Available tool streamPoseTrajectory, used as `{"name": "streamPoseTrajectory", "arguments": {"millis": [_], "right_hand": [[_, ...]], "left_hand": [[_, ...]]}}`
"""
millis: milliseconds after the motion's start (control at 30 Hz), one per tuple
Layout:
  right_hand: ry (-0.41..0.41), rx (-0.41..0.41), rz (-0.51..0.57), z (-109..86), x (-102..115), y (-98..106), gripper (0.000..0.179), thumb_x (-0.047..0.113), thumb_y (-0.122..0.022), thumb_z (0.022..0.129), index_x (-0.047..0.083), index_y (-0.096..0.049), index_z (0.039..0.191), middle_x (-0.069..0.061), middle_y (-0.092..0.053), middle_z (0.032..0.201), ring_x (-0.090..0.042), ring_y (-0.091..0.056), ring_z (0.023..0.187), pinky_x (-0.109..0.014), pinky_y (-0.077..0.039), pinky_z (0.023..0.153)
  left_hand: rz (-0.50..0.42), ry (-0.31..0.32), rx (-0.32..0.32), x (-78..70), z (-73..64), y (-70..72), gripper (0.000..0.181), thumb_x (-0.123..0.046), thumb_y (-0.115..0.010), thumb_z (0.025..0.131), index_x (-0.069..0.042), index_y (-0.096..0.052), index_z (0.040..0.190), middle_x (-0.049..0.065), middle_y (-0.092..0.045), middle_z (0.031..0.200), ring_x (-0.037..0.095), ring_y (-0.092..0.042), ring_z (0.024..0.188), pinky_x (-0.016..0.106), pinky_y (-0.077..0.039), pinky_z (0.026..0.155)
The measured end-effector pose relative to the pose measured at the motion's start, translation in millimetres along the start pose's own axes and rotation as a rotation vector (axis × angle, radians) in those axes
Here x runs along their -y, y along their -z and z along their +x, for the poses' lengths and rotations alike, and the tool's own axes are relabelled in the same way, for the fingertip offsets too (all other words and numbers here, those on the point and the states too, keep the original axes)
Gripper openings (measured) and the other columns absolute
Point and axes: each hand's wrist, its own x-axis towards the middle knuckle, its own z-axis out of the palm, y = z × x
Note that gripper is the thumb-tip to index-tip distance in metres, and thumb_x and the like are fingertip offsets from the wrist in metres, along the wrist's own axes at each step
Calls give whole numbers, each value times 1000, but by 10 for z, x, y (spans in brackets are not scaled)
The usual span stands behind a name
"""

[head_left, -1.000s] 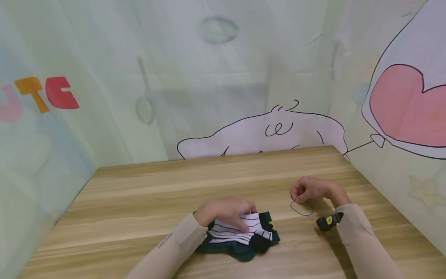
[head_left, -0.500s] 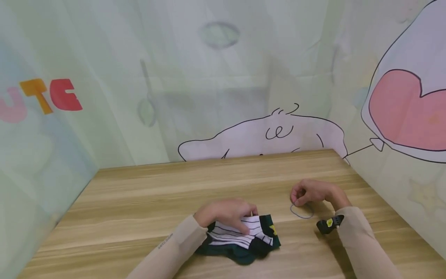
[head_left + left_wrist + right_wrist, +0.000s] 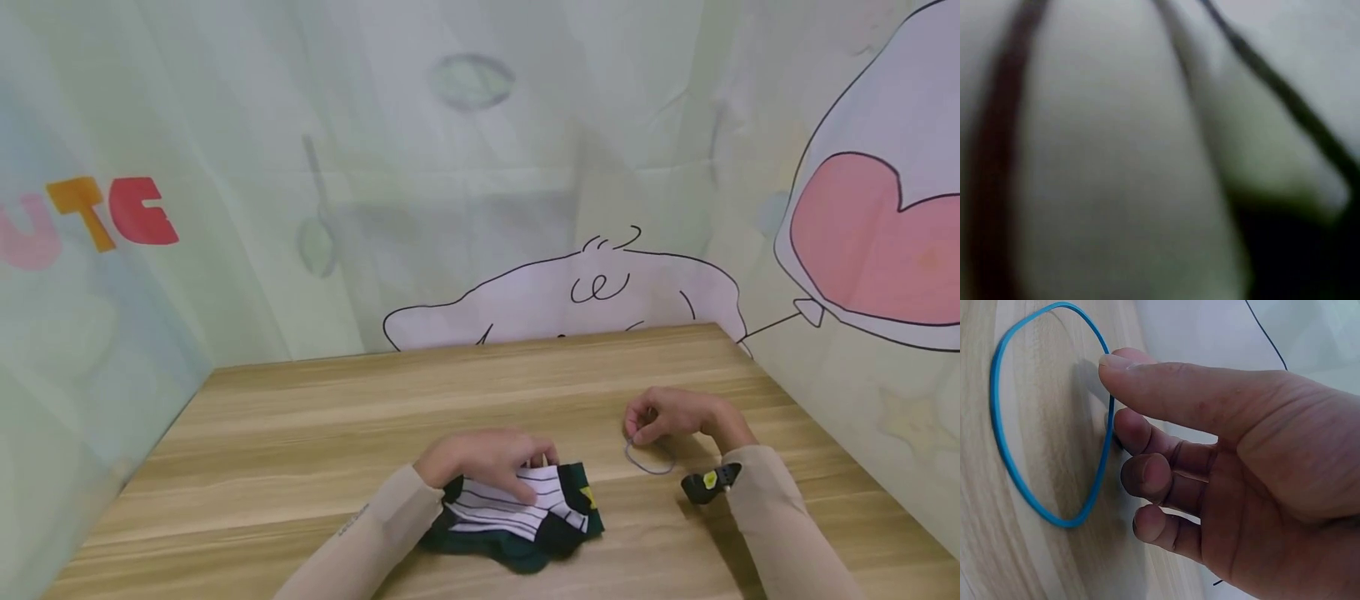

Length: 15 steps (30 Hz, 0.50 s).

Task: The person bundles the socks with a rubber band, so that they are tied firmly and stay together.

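The socks (image 3: 498, 508) are laid flat on the table (image 3: 300, 433) and taken here as the landmark. White cloth with thin dark stripes and black patches is shown on top; dark green is exposed underneath, along the near side. A yellow mark (image 3: 588, 497) is set at the right end of the socks.

The left hand (image 3: 483, 458) is rested on the socks from the left, with its thumb laid on the stripes and its other fingers bent at the far edge. Whether cloth is gripped by it cannot be told, since the fingertips are partly hidden and the left wrist view is badly blurred.

To the right of the socks and a little farther back, well apart from them, the band (image 3: 995, 406) is pinched between thumb and forefinger of the right hand (image 3: 671, 412). The blue loop is held slack, and the other fingers are curled beside it. A black device (image 3: 705, 483) is worn at the right sleeve (image 3: 772, 500), also right of the socks. Behind the socks, past the table, a printed cloth (image 3: 465, 200) is hung.
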Motion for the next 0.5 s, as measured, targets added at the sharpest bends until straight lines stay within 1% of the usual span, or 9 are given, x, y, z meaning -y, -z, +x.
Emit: {"name": "streamPoseTrajectory", "arguments": {"millis": [233, 400, 500], "right_hand": [[15, 2, 2, -12, 11, 11, 13, 4, -70, 91, 14, -65, 85, -1, -61, 86, -18, -53, 84, -32, -42, 76], [38, 9, 5, -28, 10, -4, 15, 4, -70, 90, 16, -64, 84, -1, -62, 86, -18, -53, 83, -32, -43, 76], [46, 4, 23, -34, 6, -11, 15, 3, -69, 91, 16, -64, 85, -1, -62, 87, -19, -53, 83, -31, -42, 76]], "left_hand": [[-1, -51, -1, 12, 7, -4, 41, -18, -75, 90, -13, -57, 127, -5, -63, 119, 2, -57, 103, 20, -44, 93], [-34, -28, 8, -4, -3, 1, 42, -22, -74, 92, -15, -56, 129, -2, -64, 124, 5, -59, 111, 23, -46, 95], [-50, -21, 2, -11, -5, -2, 40, -25, -73, 93, -17, -56, 128, 0, -66, 121, 6, -61, 110, 23, -47, 94]]}}
